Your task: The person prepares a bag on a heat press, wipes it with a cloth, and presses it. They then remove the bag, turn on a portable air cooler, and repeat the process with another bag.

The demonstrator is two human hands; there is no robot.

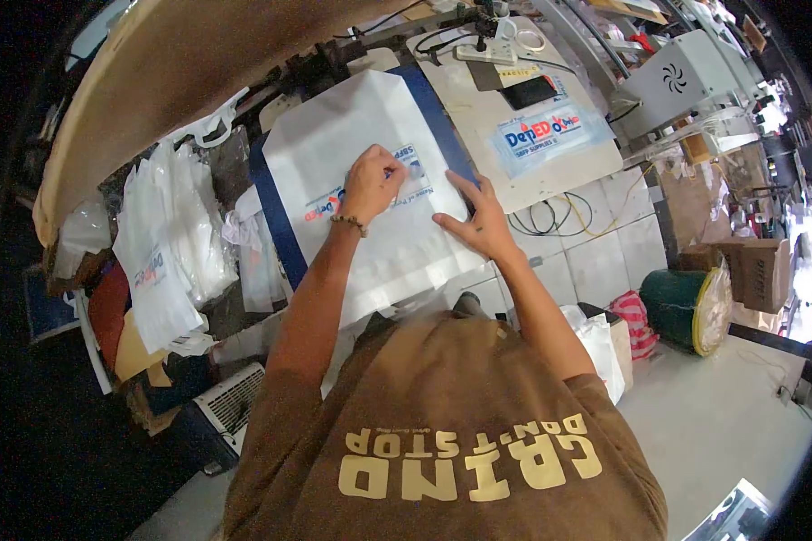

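"How are the hands?"
"Left hand [375, 185]: fingers curled together on the white bag [399, 236]; whether they pinch anything, I can't tell. Right hand [480, 218]: spread, thumb apart, at the bag's right edge."
"And the bag?"
"Flat on the blue board [430, 113], hiding its near edge. The left hand partly covers the print."
"Room beyond?"
"Right of the board, a bare strip of pale worktop [461, 104], then one printed sheet [550, 137], one phone [528, 92]."

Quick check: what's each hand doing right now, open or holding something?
Left hand: fingers curled over the white bag; whether its grip holds anything can't be told.
Right hand: open, thumb spread, at the bag's edge.
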